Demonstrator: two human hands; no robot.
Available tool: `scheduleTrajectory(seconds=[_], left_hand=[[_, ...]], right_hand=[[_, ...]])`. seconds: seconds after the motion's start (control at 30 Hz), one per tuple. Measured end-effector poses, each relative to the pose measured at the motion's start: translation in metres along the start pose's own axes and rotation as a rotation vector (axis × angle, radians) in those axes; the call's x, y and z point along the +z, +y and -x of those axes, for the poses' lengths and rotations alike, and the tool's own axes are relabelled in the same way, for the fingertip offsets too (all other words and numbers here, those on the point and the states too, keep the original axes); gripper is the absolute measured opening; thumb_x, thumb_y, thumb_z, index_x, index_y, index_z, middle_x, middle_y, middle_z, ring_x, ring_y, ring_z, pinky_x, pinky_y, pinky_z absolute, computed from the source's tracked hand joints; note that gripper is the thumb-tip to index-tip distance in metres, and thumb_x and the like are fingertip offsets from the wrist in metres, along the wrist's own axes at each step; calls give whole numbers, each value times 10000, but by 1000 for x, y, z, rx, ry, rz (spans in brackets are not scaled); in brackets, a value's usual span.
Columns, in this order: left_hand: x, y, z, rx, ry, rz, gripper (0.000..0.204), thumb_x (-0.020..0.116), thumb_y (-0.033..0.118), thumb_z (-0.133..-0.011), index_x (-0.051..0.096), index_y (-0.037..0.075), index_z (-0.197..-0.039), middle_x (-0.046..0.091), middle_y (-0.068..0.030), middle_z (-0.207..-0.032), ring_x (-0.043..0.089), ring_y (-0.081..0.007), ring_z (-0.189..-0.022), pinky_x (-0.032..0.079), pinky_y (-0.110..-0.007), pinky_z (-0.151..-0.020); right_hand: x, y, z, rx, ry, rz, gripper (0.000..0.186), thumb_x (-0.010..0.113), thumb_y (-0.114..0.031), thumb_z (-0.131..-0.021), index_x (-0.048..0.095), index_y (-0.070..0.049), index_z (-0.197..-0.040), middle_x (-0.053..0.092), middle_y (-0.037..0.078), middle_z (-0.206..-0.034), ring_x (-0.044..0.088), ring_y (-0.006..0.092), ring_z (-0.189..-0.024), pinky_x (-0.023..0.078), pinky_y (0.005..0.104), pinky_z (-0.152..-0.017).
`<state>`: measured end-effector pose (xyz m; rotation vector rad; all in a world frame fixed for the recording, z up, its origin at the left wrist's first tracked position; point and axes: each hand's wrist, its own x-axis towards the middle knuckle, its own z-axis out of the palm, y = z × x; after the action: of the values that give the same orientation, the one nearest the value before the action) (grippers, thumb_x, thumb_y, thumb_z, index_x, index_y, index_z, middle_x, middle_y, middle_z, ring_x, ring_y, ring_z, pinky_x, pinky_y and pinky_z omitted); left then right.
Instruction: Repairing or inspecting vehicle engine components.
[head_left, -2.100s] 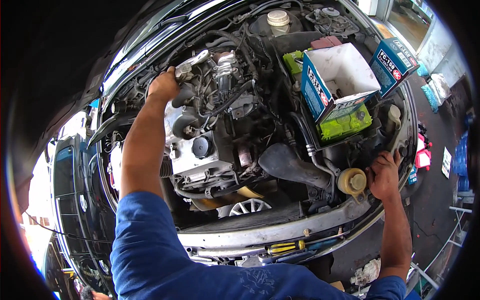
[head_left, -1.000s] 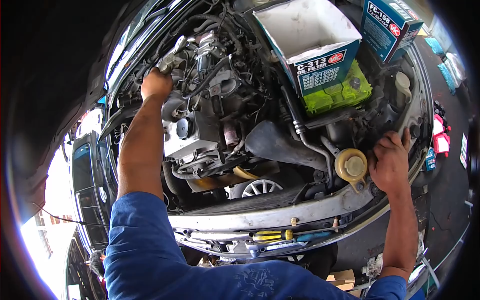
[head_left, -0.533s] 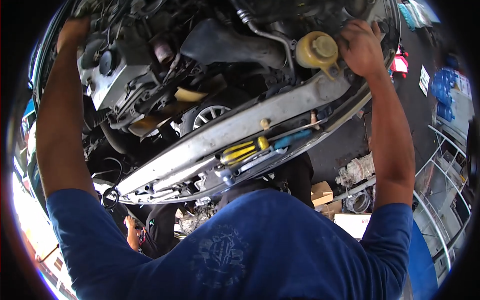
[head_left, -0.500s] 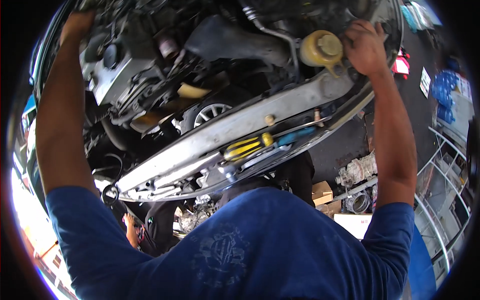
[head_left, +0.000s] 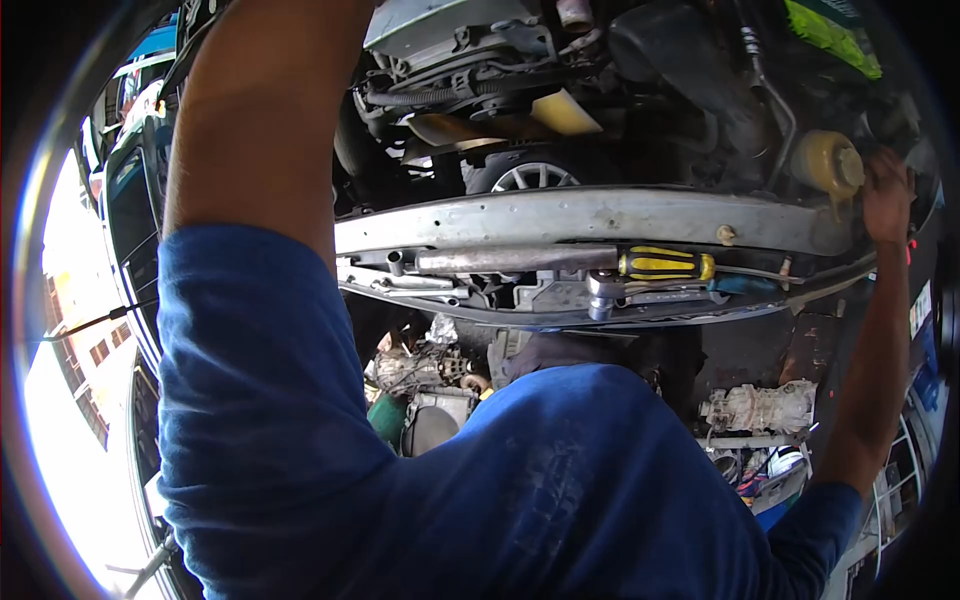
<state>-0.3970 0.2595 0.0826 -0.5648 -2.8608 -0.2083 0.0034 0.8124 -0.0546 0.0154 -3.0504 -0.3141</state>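
My right hand [head_left: 886, 197] rests at the front corner of an open engine bay, close beside a yellowed plastic fluid reservoir [head_left: 822, 163]. Its fingers reach forward and look slightly apart, with nothing visible in them; shadow blurs their tips. My left forearm [head_left: 262, 110] stretches up past the top edge over the engine, so that hand is out of sight. Along the grey metal crossbeam [head_left: 590, 215] lie a yellow-and-black screwdriver [head_left: 667, 264], a teal-handled tool [head_left: 748, 285], a long metal bar [head_left: 515, 260], a ratchet head [head_left: 600, 292] and several wrenches [head_left: 420, 287].
A wheel [head_left: 535, 178] shows below the engine, near a yellowish fan blade [head_left: 566, 112]. Bright green cloth [head_left: 835, 38] lies at the far right. On the floor behind the bumper sit gearboxes [head_left: 762, 408] and other metal parts [head_left: 418, 368]. A metal rack stands at the right.
My view has swung left, so the car front now looks level. The left hand has gone out past the top edge. My right hand stays beside the reservoir.
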Motion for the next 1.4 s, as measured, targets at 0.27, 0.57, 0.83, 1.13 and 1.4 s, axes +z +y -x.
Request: scheduleTrajectory(seconds=[0.27,0.57,0.83,1.13,1.4], left_hand=[[-12,19,26,-317,54,174,734,464,505,-1010,384,-16,-1520,501,-340,-1442,483,-467,-1361,372,-459,-1164],[-89,5,99,-411,379,898,366,636,233,-1007,610,19,-1303,702,-99,-1174,628,-164,-1036,483,-301,-937],[-181,86,293,-344,263,921,362,665,179,-965,585,12,-1277,671,-75,-1141,604,-140,-1021,470,-275,-924],[-177,105,329,-345,641,858,300,630,81,-984,607,-32,-1261,694,-85,-1132,629,-140,-1020,497,-282,-931],[-110,56,248,-341,67,165,833,778,429,-828,454,65,-1504,540,-304,-1408,531,-415,-1320,443,-457,-1094]], right_hand=[[-53,-45,0,135,-22,-160,134,682,-179,-828,747,-97,-913,699,59,-1079,535,261,-1285,281,615,-1170],[-64,-52,-1,111,50,-216,157,687,-226,-833,742,-79,-827,713,26,-1012,543,235,-1236,280,623,-1164],[-59,-50,3,92,62,-192,192,678,-264,-864,744,-84,-850,716,40,-1035,562,249,-1221,269,650,-1158],[-59,-51,5,142,65,-235,185,694,-267,-862,762,-96,-886,712,36,-1048,544,248,-1238,225,655,-1180],[-72,-61,8,-36,418,-467,130,742,-169,-856,720,-53,-908,698,124,-986,629,309,-1095,458,479,-1013]])
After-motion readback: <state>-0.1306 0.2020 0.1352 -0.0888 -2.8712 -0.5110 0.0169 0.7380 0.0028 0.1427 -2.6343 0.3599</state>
